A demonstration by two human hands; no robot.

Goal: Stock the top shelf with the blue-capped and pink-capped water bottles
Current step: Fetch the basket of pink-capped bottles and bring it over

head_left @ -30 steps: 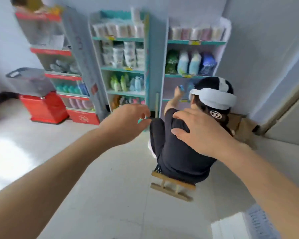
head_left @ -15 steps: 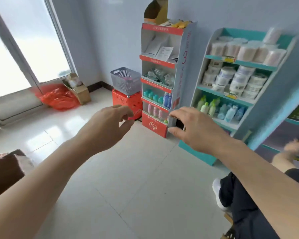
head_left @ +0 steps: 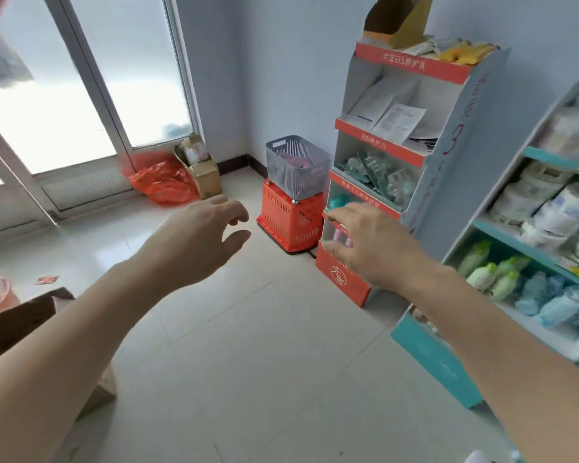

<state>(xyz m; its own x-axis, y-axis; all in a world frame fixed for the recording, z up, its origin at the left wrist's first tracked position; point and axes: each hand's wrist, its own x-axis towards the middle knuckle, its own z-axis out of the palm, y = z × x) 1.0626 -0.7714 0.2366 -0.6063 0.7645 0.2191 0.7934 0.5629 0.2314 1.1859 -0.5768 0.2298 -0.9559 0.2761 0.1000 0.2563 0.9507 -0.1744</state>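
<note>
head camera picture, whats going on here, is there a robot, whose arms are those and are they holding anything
There is no robot. A person wears a camera on the head, looking forward and down, so the two bare arms are their own. The left hand and right hand reach out above the floor, fingers relaxed, holding nothing. Ahead, a grey basket sits on a red crate, beside a red and grey stand. A teal shelf with bottles is on the right. An orange bag and a box lie by the window.
</note>
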